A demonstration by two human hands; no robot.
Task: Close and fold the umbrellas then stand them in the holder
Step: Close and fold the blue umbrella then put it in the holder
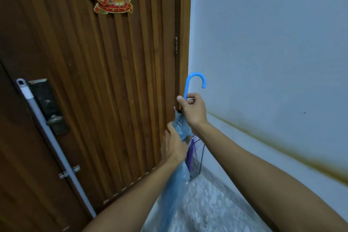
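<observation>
Two hands hold one closed blue umbrella (179, 128) upright. Right hand (192, 108) curls its fingers (179, 99) around the shaft below the hooked handle (194, 81); beneath them, left hand (174, 144) wraps the gathered canopy beside a wooden door (94, 81).

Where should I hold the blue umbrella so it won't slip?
Probably the straight blue stem just under the hooked handle, coming from the right like the right hand does. The hook stops slipping. The left hand steadies the floppy canopy.
</observation>
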